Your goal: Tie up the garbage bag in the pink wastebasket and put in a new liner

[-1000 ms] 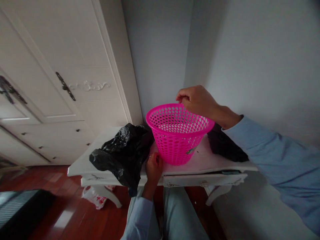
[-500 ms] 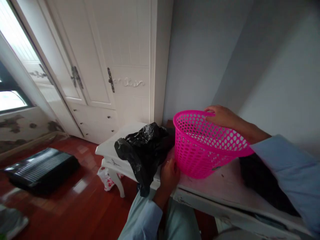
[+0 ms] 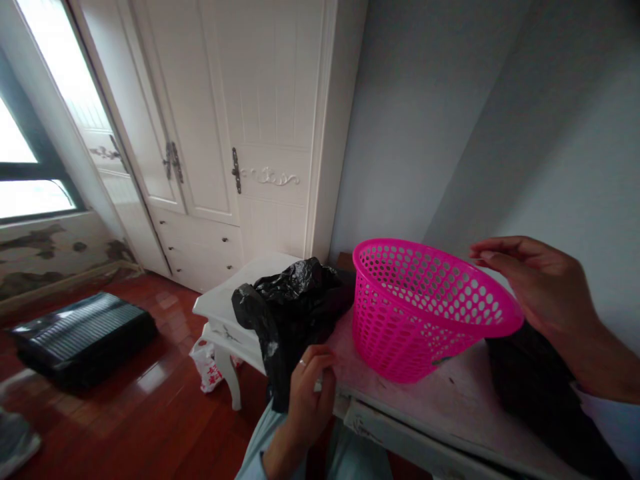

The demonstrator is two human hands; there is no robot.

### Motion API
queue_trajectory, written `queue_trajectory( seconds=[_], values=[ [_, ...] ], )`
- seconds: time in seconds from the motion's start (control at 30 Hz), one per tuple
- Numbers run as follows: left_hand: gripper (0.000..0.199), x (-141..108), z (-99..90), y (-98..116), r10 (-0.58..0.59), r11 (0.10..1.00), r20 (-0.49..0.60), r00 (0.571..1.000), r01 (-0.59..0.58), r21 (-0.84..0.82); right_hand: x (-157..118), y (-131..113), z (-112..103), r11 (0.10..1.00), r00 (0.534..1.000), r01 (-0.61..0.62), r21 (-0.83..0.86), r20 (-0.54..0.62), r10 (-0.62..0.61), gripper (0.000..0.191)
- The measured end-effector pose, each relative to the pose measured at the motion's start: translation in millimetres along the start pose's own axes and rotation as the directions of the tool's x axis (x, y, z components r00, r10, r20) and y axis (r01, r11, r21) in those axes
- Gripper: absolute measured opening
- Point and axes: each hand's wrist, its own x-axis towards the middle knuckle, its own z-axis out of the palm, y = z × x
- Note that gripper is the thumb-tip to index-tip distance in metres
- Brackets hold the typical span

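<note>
The pink plastic laundry basket, full of round holes, stands upright on the white table. My right hand hovers just beyond its right rim, apart from it; the fingers reach leftward with the thumb near them, and nothing shows in them. My left hand is at the table's front edge, left of the basket, with loosely bent fingers, a ring on one, and nothing visible in them. Beside it a crumpled black plastic bag lies on the table and hangs over the front. Something black lies right of the basket, partly behind my right arm.
A white wardrobe stands behind the table, meeting a grey wall. On the red floor are a black ribbed suitcase and a white bag with red print. A drawer front faces my legs.
My right hand has let go of the basket's rim and moved right. My left hand has come away from the basket's base, leftward and down. The view has shifted slightly.
</note>
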Motion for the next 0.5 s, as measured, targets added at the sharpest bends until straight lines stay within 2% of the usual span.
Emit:
queue_trajectory(
  seconds=[0.07, 0.13, 0.2, 0.23, 0.27, 0.3, 0.33, 0.4, 0.47, 0.5],
  values=[
    [0.028, 4.0, -40.5, 16.8, 0.073, 0.988, -0.091, 0.993, -0.059, 0.145, -4.7, -4.3, -0.5, 0.997, 0.997, -0.073, 0.002, 0.022, 0.073, 0.014],
    [0.032, 9.4, -75.3, 22.6, 0.118, 0.949, -0.132, 0.984, -0.072, 0.307, -8.7, -10.1, 1.5, 0.997, 0.996, -0.079, -0.006, 0.035, 0.079, 0.012],
    [0.060, 14.1, -98.8, 13.8, -0.002, 0.886, 0.070, 0.998, -0.030, 0.463, -14.1, -16.5, 5.1, 0.999, 0.999, -0.007, -0.032, 0.043, 0.009, 0.009],
    [0.079, 15.5, -106.3, 4.5, -0.096, 0.845, 0.166, 0.982, -0.008, 0.535, -17.6, -19.8, 6.8, 0.998, 0.998, 0.045, -0.048, 0.047, -0.042, 0.009],
    [0.095, 16.2, -111.6, -7.2, -0.184, 0.806, 0.214, 0.959, 0.023, 0.591, -21.8, -23.3, 8.1, 0.993, 0.994, 0.098, -0.068, 0.059, -0.094, 0.009],
    [0.104, 16.3, -115.4, -20.1, -0.277, 0.768, 0.209, 0.938, 0.085, 0.635, -26.4, -26.9, 9.1, 0.984, 0.986, 0.151, -0.097, 0.081, -0.143, 0.010],
    [0.106, 16.3, -118.3, -33.3, -0.376, 0.732, 0.156, 0.914, 0.190, 0.654, -31.3, -30.9, 9.7, 0.969, 0.974, 0.208, -0.132, 0.119, -0.192, 0.011],
    [0.101, 16.9, -122.6, -55.8, -0.552, 0.703, 0.073, 0.830, 0.417, 0.576, -41.3, -40.0, 10.9, 0.921, 0.926, 0.342, -0.188, 0.232, -0.297, 0.015],
    [0.093, 20.6, -125.1, -67.9, -0.673, 0.699, 0.073, 0.736, 0.600, 0.389, -50.8, -50.4, 14.8, 0.863, 0.844, 0.471, -0.182, 0.377, -0.381, 0.018],
    [0.089, 23.8, -125.0, -68.7, -0.697, 0.701, 0.083, 0.713, 0.652, 0.290, -55.3, -55.4, 18.7, 0.839, 0.794, 0.522, -0.152, 0.445, -0.413, 0.019]
  ],
)
